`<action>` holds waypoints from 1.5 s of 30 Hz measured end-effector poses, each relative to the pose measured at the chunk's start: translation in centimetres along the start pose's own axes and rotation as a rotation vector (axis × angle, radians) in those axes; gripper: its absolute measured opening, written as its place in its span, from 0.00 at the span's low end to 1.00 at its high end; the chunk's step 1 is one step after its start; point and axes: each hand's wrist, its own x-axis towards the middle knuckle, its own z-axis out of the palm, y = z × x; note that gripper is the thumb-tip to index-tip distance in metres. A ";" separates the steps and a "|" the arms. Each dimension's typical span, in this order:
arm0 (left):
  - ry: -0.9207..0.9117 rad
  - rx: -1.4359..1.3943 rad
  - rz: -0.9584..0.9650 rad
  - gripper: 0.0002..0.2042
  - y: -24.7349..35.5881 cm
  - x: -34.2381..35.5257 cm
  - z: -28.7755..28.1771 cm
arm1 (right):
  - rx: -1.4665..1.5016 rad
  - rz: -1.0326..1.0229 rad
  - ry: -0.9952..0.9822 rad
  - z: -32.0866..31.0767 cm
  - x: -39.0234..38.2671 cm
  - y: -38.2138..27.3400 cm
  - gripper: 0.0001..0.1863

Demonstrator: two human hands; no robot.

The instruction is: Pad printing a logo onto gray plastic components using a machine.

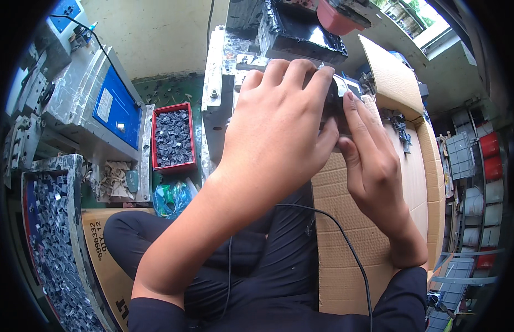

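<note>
Both of my hands meet at the upper middle of the head view, around a dark piece (pixel 330 108) with a whitish part (pixel 341 87) at its top. My left hand (pixel 279 113) reaches across from the lower left, back up, its fingers bent over the far side of the piece and its thumb near the lower edge. On the other side, my right hand (pixel 373 160) presses against it with straight fingers held together and the thumb bent in. Most of the piece is covered by my fingers, so its kind cannot be made out.
An open cardboard box (pixel 351 238) sits at my right, with small dark parts (pixel 399 130) near its flap. Left are a red-rimmed tray (pixel 192 138) of dark pieces, a blue-panelled machine (pixel 117 102) and a long tray (pixel 75 221) of grey pieces. A black cable (pixel 345 243) crosses my lap.
</note>
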 end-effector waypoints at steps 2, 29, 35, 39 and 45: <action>0.011 0.009 0.010 0.26 0.0 -0.1 -0.1 | 0.028 -0.003 0.010 0.1 -0.1 -0.2 0.29; 0.115 0.086 0.071 0.08 -0.1 -4.2 0.2 | 0.059 -0.008 -0.067 -1.2 0.7 -0.3 0.29; 0.129 0.083 0.063 0.08 0.2 -4.2 0.2 | 0.037 -0.016 -0.063 -1.4 0.7 -0.5 0.30; 0.142 0.077 0.067 0.09 0.0 -4.1 0.3 | 0.016 -0.023 -0.056 -1.2 0.9 -0.6 0.30; 0.136 0.079 0.080 0.10 -0.2 -4.1 0.3 | 0.027 -0.005 -0.036 -0.8 0.8 -0.3 0.29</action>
